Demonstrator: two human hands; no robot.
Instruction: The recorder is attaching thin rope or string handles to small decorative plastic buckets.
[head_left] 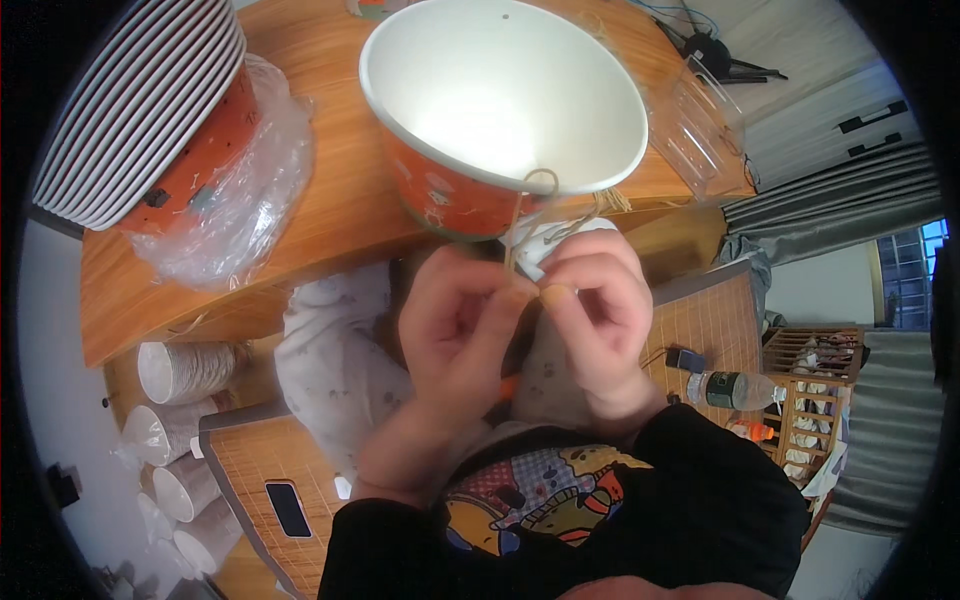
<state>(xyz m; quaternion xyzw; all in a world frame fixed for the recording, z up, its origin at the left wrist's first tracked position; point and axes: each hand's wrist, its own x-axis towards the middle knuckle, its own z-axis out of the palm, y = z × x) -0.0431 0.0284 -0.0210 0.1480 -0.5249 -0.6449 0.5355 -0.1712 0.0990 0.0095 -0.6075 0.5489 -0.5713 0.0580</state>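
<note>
- Two hands meet just below the rim of a large paper bucket (500, 110), white inside and orange outside, which sits on the edge of a wooden table (340, 220).
- Left hand (455, 325) has its fingers curled in, thumb and forefinger pinched on a thin tan string (518, 215) — the grip looks tight, likely to keep the cord taut.
- Right hand (600, 300) is also closed, fingertips pressed toward the left hand's and pinching the same string close to a small white tag or card (545, 245); exactly how the cord runs between the fingers I cannot tell.
- String rises from the fingertips and loops over the bucket's near rim, where a small loop shows against the white inside; a hole is visible high on the far wall, so the cord seems meant as a handle.
- Bucket stands close to the table edge, probably so the hands can work at its rim from the lap.
- Stack of matching buckets (150, 100), nested and lying in a loose clear plastic bag (240, 190), rests on the table to the left — within easy reach.
- Clear plastic container (700, 125) sits at the table's right end.
- More white cups (175, 440) lie on the floor at lower left; a water bottle (735, 390) lies to the right.
</note>
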